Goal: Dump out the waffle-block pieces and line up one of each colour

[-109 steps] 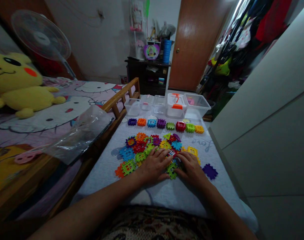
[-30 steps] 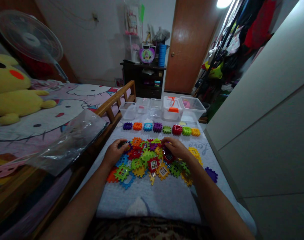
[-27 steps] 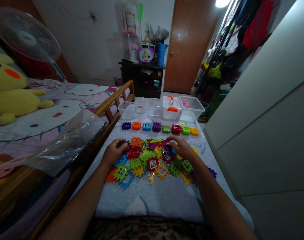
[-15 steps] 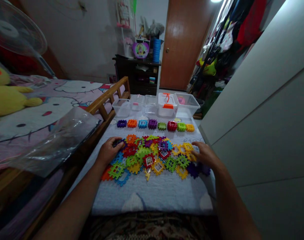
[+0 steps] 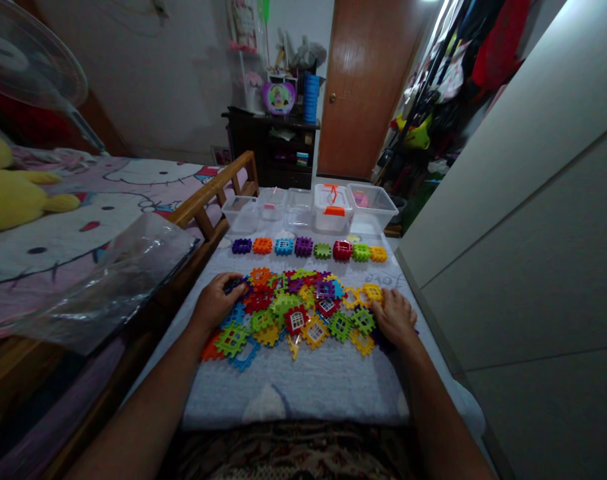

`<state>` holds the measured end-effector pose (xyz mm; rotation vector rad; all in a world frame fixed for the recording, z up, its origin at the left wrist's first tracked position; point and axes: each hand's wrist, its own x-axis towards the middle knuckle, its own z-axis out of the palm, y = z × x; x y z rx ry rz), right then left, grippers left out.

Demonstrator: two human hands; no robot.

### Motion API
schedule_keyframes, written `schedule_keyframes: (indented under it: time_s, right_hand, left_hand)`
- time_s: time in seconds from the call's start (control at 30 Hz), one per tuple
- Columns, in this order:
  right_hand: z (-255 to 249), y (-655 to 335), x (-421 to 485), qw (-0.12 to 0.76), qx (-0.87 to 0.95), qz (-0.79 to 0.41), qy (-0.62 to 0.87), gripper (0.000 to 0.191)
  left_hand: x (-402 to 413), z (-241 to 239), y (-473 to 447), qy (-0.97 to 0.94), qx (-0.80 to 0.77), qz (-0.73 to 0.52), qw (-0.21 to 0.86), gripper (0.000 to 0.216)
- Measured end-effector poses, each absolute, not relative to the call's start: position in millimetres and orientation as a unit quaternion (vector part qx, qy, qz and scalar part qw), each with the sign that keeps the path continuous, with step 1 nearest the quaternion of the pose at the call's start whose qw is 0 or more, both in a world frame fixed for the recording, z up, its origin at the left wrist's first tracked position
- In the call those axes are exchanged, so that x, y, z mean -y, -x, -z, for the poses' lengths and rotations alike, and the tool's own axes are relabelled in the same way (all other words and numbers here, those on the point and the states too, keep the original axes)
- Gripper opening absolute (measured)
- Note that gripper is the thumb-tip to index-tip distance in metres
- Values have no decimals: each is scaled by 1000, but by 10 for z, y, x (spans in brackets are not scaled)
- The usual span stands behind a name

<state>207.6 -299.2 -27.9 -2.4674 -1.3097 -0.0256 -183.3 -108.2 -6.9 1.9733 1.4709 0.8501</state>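
Observation:
A pile of flat plastic building blocks in many colours, with toothed edges (image 5: 285, 306), spreads over the cloth-covered table between my hands. My left hand (image 5: 216, 300) rests at the pile's left side, thumb and fingers apart, touching dark blue blocks (image 5: 239, 291). At the opposite side, my right hand (image 5: 396, 316) lies with fingers spread, its thumb side against the yellow blocks (image 5: 372, 292) and its palm over dark purple ones. Red and yellow blocks with white window grilles (image 5: 296, 321) sit mid-pile. Behind runs a row of colour-sorted blocks, including a dark red one (image 5: 342, 251).
Clear plastic bins (image 5: 373, 203) and a lidded box with orange clips (image 5: 332, 211) line the table's far end. A wooden bed rail (image 5: 213, 188) and a clear plastic bag (image 5: 128, 273) are at left. White cabinet panels (image 5: 513, 220) border the right.
My right hand has moved left and slightly down, from the outer edge of the yellow blocks onto the right side of the pile. My left hand stays in place.

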Motion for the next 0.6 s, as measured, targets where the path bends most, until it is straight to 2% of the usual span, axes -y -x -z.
schedule_keyframes:
  time_s: [0.1,0.17,0.33,0.43,0.5,0.6]
  right_hand:
    - [240,-1944,2926,177,458,-8,871,49]
    - [217,-1875,2862,211,464,-16,860,49]
    - [108,-1867,2748,412,523,-59,744,46]
    - [4,-1991,2782,478,502,-70,717,43]
    - [-60,-2117,2858,471,486,-80,731,41]
    - [-144,-2291,3034,386,507,-120,761,40]
  left_hand:
    - [1074,95,1838,-732,-541,-322,260,43]
    - [1068,107,1841,-735,-539,-319,258,43]
    - [1063,98,1844,-739,-536,-316,257,42]
    - [1065,89,1843,-738,-538,-315,257,40]
    - [1066,87,1843,-738,-538,-315,257,41]
    - [1065,89,1843,-740,-536,-314,256,41]
